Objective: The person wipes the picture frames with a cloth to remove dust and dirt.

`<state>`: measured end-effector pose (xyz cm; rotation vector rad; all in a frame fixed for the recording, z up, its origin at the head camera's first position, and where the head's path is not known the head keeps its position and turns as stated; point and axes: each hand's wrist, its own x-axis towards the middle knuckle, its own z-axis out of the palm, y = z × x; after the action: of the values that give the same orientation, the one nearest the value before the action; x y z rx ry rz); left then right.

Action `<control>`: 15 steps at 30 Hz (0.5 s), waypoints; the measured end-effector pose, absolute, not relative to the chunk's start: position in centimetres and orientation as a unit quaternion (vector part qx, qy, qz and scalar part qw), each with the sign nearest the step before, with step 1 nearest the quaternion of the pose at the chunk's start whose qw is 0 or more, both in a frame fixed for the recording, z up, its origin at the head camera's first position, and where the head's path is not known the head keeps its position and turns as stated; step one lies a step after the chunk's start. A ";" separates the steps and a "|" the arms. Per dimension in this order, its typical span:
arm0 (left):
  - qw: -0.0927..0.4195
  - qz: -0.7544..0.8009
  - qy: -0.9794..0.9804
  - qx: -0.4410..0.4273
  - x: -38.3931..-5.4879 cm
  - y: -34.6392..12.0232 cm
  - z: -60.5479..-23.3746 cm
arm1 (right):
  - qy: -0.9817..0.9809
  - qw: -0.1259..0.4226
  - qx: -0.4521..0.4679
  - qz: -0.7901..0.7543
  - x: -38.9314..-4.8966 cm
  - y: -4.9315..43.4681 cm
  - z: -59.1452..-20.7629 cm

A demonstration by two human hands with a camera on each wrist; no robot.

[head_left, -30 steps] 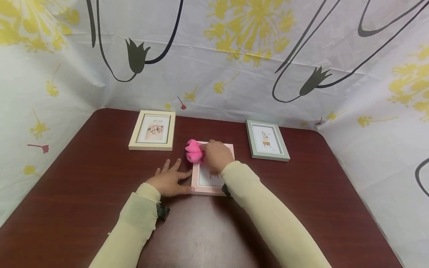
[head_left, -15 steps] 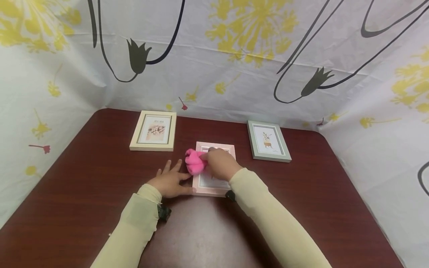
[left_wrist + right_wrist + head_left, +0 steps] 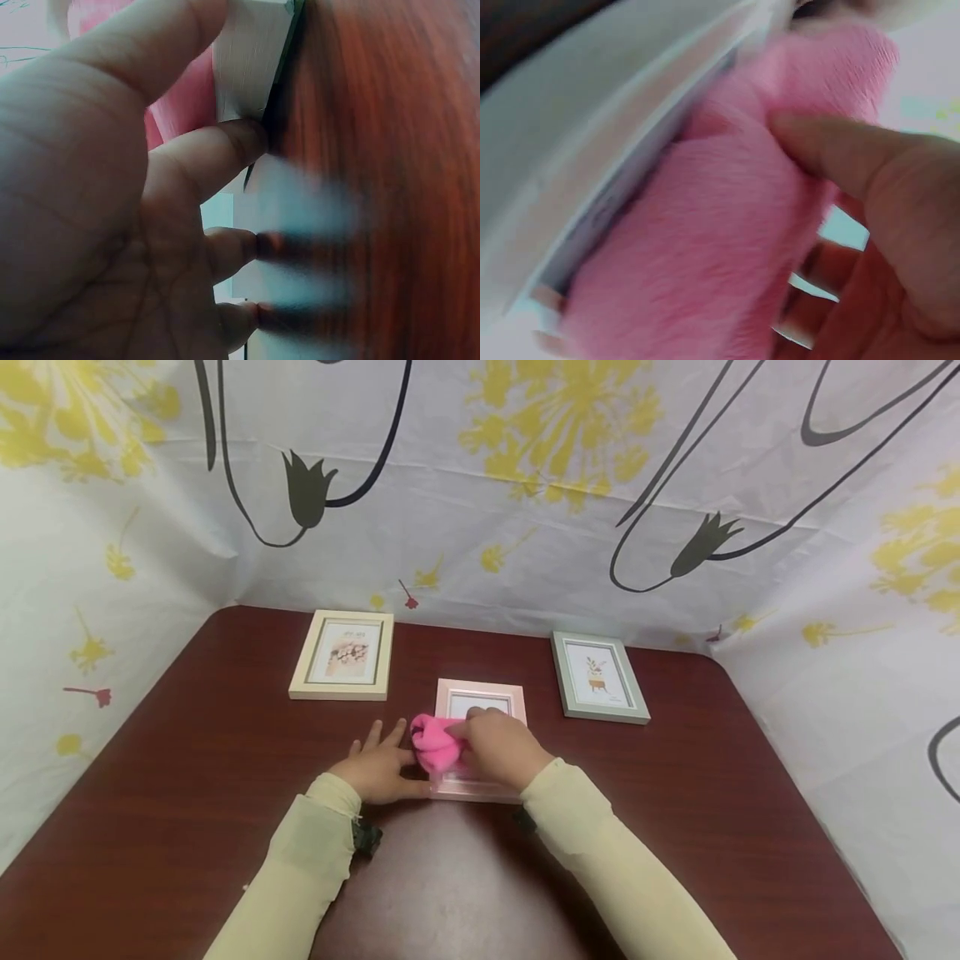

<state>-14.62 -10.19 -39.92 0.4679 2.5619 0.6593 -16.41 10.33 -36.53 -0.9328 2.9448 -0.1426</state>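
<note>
A pink picture frame [image 3: 517, 697] lies flat on the dark red-brown table in front of me. My right hand [image 3: 504, 747] grips a bunched bright pink cloth [image 3: 433, 743] and presses it on the frame's left and lower part, hiding much of the picture. In the right wrist view the thumb pinches the fuzzy cloth [image 3: 697, 217] against the frame's face. My left hand [image 3: 378, 772] rests with fingers spread at the frame's left side. The left wrist view shows thumb and index finger at the frame's pale side edge [image 3: 247, 64], with fingertips on the tabletop.
A cream picture frame [image 3: 302, 668] lies at the back left of the table [image 3: 187, 777]. To the back right lies a grey-green picture frame [image 3: 567, 672]. Behind and at both sides hangs a white sheet [image 3: 420, 468] printed with flowers.
My right hand has slid the pink cloth from the frame's upper left down toward its lower left, uncovering the top edge. The left hand stays at the frame's side.
</note>
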 end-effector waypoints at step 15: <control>0.226 0.229 0.933 0.163 -14.6 -10.2 -40.1 | 0.991 0.029 -0.122 -0.056 -22.0 8.4 -36.4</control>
<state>-14.62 -10.17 -40.14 0.4507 2.5710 0.6310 -21.96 8.41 -36.44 -0.3766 3.0560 -0.1725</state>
